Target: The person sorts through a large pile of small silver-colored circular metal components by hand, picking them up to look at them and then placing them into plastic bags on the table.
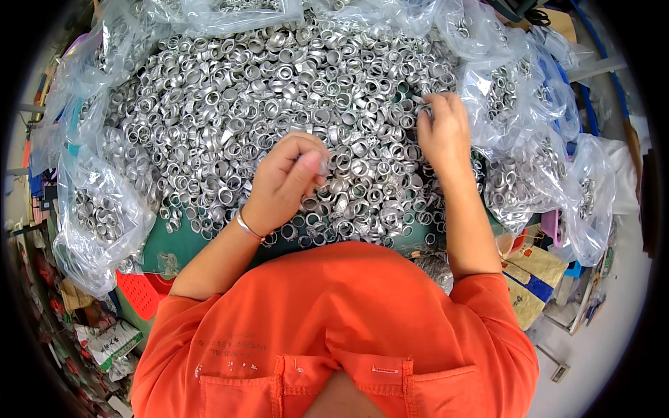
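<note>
A wide heap of silver-coloured metal rings covers the green tabletop before me. Over the near middle of the heap, my left hand is closed, thumb against curled fingers, on a small shiny ring, mostly hidden by the fingers. A metal bangle circles that wrist. My right hand reaches into the right side of the heap, palm down. Its thumb and bent forefinger close on a ring at the heap's surface, partly covered by the fingertips.
Clear plastic bags of rings border the heap: one bag at left, another bag at right, more along the far edge. A red plastic basket sits below the table's left edge. Golden packaging lies at the lower right.
</note>
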`<state>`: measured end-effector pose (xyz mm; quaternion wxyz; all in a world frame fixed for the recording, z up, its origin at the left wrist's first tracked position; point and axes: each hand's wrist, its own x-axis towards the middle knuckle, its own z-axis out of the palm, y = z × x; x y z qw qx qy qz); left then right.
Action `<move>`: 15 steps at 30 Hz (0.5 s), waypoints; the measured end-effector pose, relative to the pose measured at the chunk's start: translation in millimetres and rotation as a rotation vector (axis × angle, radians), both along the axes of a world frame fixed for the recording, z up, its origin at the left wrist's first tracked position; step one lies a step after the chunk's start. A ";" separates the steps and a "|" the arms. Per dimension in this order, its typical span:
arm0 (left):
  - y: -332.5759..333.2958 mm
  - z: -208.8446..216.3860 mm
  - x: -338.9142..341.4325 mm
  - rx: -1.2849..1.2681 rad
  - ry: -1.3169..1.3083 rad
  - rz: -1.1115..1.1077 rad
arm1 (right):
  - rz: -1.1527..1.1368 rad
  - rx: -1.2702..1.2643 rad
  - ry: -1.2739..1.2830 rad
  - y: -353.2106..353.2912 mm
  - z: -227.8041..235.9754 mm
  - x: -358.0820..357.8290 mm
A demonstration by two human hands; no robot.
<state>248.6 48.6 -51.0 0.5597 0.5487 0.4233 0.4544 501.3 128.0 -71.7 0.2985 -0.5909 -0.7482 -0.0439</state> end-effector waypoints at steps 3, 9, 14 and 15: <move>0.7 2.4 4.4 -0.311 -0.430 0.028 | 0.003 -0.105 0.008 9.0 -5.8 17.6; -5.0 -7.9 9.0 -0.227 -0.249 0.022 | 0.161 -0.763 1.189 -6.7 7.3 6.5; 7.4 -4.3 30.8 0.460 0.363 -0.071 | 0.403 -1.063 1.360 -53.1 17.4 -40.6; 8.3 -8.0 31.6 0.473 0.358 -0.090 | 0.486 -1.148 1.371 -60.4 15.8 -45.0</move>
